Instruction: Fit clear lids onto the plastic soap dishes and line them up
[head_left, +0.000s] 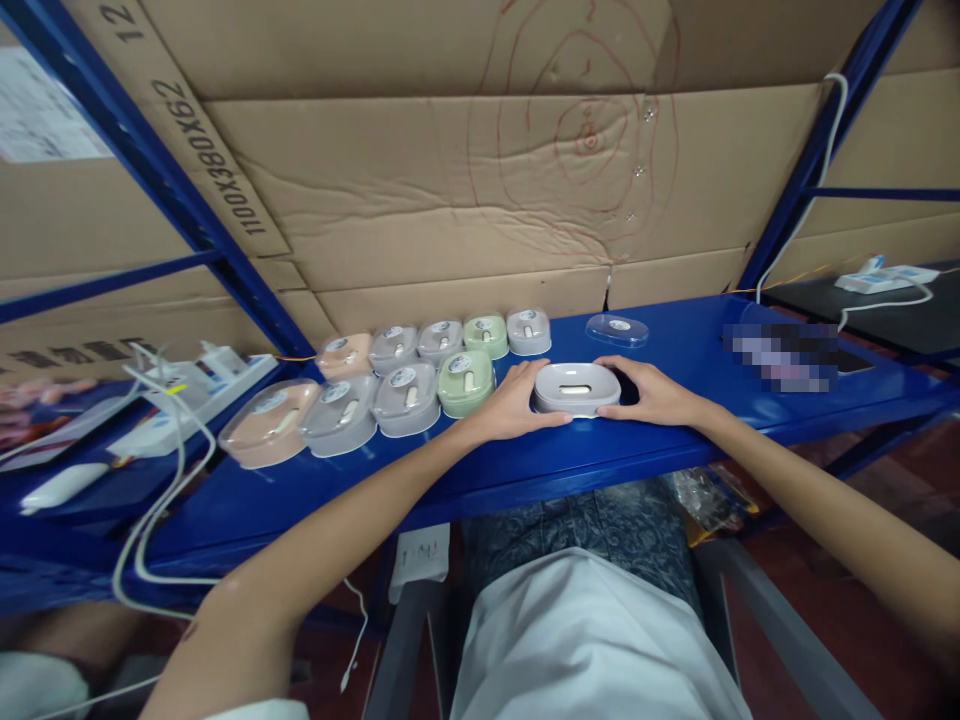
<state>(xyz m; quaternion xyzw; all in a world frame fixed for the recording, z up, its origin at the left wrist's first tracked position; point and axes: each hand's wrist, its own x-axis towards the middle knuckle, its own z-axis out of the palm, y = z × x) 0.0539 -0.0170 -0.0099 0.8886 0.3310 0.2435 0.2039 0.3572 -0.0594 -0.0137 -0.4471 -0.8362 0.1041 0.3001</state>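
**Both hands on a grey box at the front of the blue shelf**

Nearest the camera, a white garment covers the person's lap, with patterned cloth just beyond it under the shelf edge. Both forearms reach forward over the blue shelf.

The left hand and the right hand close on the two ends of a grey box, fingers curled against its sides, pinching it between them. The box sits flat on the shelf, near the front edge and about midway along it, with a pale oval slot on its top. It has no clear lid on.

Just left of the left hand stand two rows of similar lidded boxes: the near row runs from a peach box through two grey ones to a green box, which is close beside the left hand. The far row behind holds five more, in peach, grey, green and grey.

Behind the grey box, apart from it, lies a clear lid flat on the shelf. To the right, a blurred patch lies on the shelf surface.

At far left, white power strips and white cables crowd the shelf end. Cardboard sheets wall off the back, framed by blue uprights.
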